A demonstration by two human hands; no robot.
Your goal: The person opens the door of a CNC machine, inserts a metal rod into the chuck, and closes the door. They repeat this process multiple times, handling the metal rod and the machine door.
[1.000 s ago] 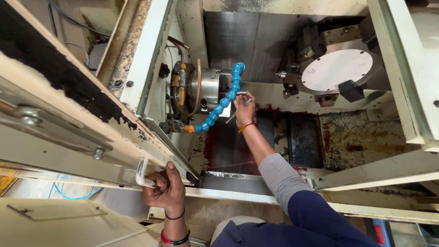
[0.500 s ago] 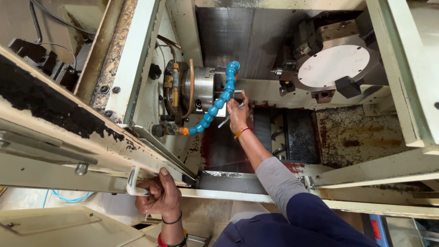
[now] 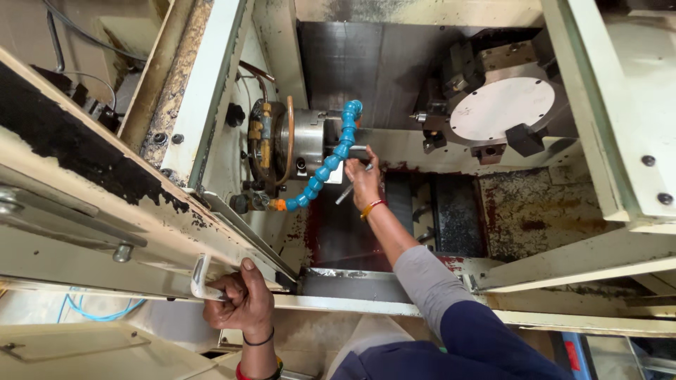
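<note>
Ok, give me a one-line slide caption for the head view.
Left hand grips the door handle while the right hand holds a thin metal tool at the chuck, beside the blue coolant hose.

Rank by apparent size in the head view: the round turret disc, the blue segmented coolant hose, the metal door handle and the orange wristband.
1. Round turret disc, largest by area.
2. Blue segmented coolant hose: long but thin, so second.
3. Metal door handle, gripped by the left hand; nearness to the camera inflates it.
4. Orange wristband at the right hand, smallest.
</note>
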